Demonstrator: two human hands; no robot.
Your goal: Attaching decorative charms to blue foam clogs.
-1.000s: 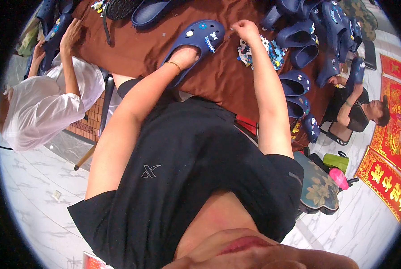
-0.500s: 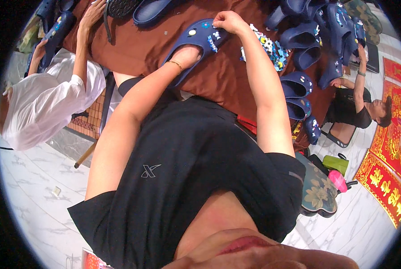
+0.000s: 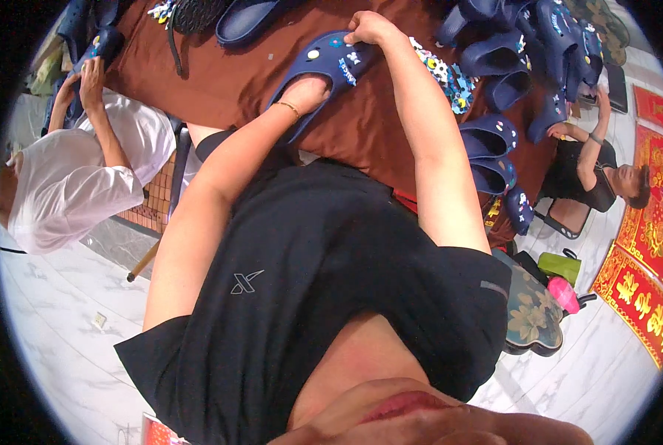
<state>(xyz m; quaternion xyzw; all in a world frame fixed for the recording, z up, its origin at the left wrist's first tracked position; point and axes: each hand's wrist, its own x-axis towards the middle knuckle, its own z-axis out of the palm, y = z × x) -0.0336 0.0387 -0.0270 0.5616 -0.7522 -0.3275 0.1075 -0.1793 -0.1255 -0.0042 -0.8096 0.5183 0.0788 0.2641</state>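
A navy blue clog (image 3: 321,57) lies on the brown cloth in front of me, its toe pointing away. White, yellow and blue charms dot its upper. My left hand (image 3: 307,95) reaches into the foot opening, and its fingers are hidden inside. At the toe end, my right hand (image 3: 368,28) is closed, with its thumb on the clog's upper and the fingers bent at the toe edge. Whether a small charm sits between those fingers cannot be made out. Beside my right forearm lies a pile of loose white, blue and black charms (image 3: 450,80).
The brown cloth (image 3: 205,81) covers the table. More navy clogs (image 3: 487,139) crowd its right side, and another clog (image 3: 244,22) lies beyond mine. A dark sole with a strap (image 3: 194,16) is at the far left. One person (image 3: 87,174) works at left, another (image 3: 587,167) at right.
My right hand has shifted slightly left on the toe of the clog. The person at left has drawn a hand back from the far table edge to the clog they hold.
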